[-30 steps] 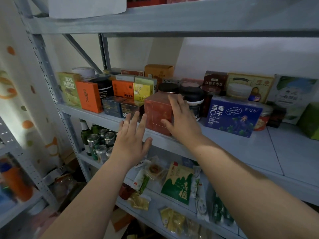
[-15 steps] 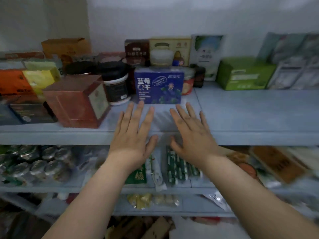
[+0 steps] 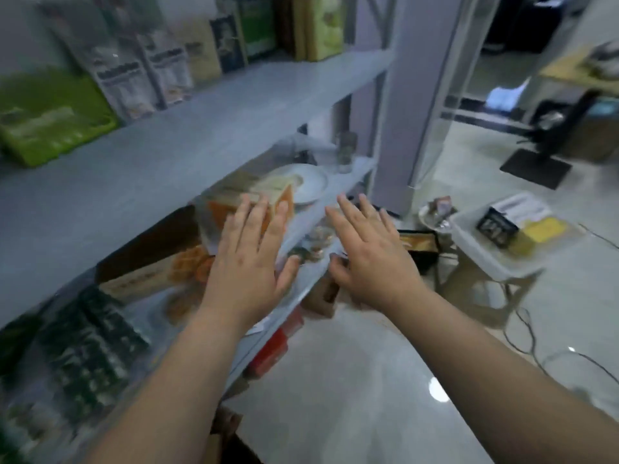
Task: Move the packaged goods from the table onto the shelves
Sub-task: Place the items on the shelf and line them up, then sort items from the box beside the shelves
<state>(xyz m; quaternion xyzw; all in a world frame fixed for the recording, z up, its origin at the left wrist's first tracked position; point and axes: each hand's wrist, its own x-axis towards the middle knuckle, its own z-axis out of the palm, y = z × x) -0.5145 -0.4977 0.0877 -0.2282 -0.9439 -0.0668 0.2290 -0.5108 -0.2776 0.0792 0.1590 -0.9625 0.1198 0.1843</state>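
The view is blurred by motion. Both of my hands are held out in front of me, empty, fingers spread. My left hand (image 3: 249, 259) hovers in front of the lower shelf, over an orange-and-cream box (image 3: 249, 199). My right hand (image 3: 371, 254) is past the shelf's end, above the floor. The grey upper shelf (image 3: 201, 128) carries a green box (image 3: 50, 118) and upright packets (image 3: 150, 72). To the right, a white tray (image 3: 495, 259) on a small stand holds a black package (image 3: 495, 226) and a yellow package (image 3: 539, 231).
A white plate (image 3: 310, 184) lies on the lower shelf with dark packets (image 3: 90, 336) further left. A grey post (image 3: 412, 95) ends the shelving. Glossy floor spreads to the right, with cables (image 3: 526, 329) and a black stand base (image 3: 536, 169) on it.
The view has swung right, from the shelf's middle to its right end and the floor. My right hand let go of the red box a second ago; both hands stay empty.
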